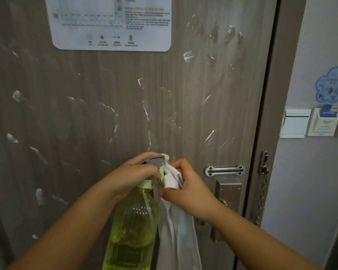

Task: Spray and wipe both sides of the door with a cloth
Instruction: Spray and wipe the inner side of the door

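The door [125,114] fills the frame's left and centre, streaked with white foam. At lower centre, our left hand [139,172] grips the green spray bottle [133,221] by its trigger head, while our right hand [185,186] pinches the white cloth [176,227] against the nozzle. A notice [111,22] hangs top centre.

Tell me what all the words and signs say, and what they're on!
Notice on the door: words and chart too blurred to read; only a red star and a green arrow show.
Blue flower sticker on the wall: too blurred.
Card in the holder: too small.
Bottle: no text readable.
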